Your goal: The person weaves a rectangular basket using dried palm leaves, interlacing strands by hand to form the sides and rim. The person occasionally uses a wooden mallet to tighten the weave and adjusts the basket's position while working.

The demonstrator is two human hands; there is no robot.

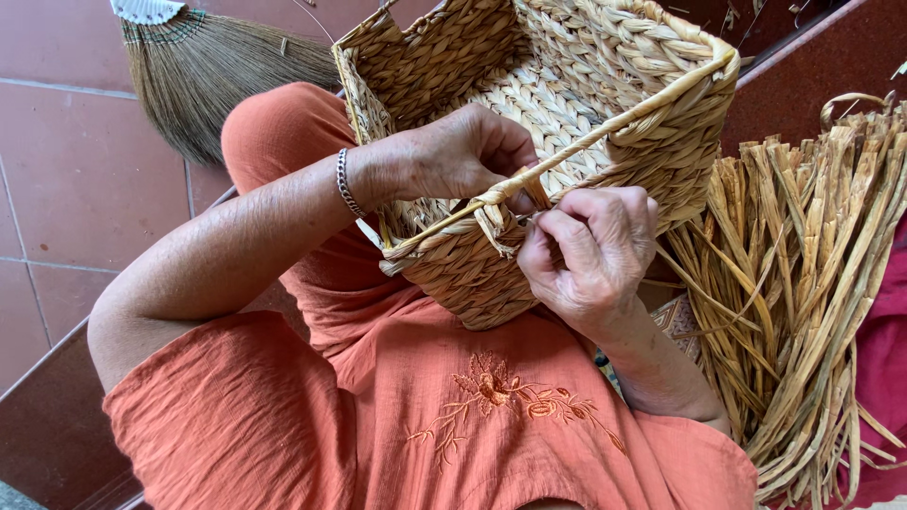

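A square woven straw basket rests on my lap, its opening tilted toward me. My left hand reaches into the basket and grips the near rim from inside; a silver chain bracelet sits on that wrist. My right hand is outside the rim, fingers pinched on a flat straw strand wrapped around the rim. Both hands meet at the same spot on the near edge.
A bundle of loose dried straw strands lies at my right side. A straw broom lies on the red tiled floor at upper left. I wear an orange embroidered garment. Dark red cloth shows at the far right.
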